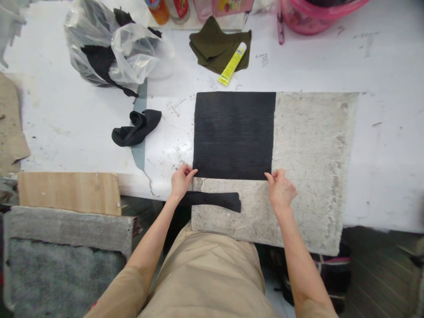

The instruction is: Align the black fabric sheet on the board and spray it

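Observation:
A square of black ribbed fabric (234, 134) lies flat on a worn, stained pale board (311, 176). My left hand (182, 180) pinches the fabric's near left corner between thumb and fingers. At its near right corner, my right hand (281, 187) is closed in the same kind of pinch. Closer to my body, a narrow black fabric strip (218, 199) rests across the board's near left part, with its left end passing behind my left wrist.
A crumpled black cloth piece (137, 128) and a clear plastic bag (109, 48) with black scraps are at left. Beyond the board, a yellow tube (232, 64) lies on olive cloth (207, 44). A pink basin (308, 20) stands far right; a wooden board (69, 192) is near left.

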`<action>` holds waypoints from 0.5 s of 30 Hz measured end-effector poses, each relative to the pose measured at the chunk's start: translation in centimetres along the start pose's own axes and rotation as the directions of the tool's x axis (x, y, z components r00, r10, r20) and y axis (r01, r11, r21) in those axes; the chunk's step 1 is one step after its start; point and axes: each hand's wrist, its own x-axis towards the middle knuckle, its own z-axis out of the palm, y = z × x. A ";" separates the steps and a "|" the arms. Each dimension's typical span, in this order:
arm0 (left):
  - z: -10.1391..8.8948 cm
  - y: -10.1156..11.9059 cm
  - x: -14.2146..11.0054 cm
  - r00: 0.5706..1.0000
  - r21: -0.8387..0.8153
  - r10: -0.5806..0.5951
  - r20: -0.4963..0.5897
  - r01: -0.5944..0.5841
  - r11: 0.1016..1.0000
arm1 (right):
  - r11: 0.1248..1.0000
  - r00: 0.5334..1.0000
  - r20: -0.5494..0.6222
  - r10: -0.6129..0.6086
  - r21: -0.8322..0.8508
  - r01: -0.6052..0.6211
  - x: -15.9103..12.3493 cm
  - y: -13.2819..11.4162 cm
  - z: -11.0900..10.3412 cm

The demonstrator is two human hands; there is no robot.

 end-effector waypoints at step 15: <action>-3.2 0.0 -3.6 0.953 -0.041 0.119 0.279 -0.112 0.993 | 0.703 0.783 -0.021 -0.621 0.427 0.569 -5.5 -2.8 -0.7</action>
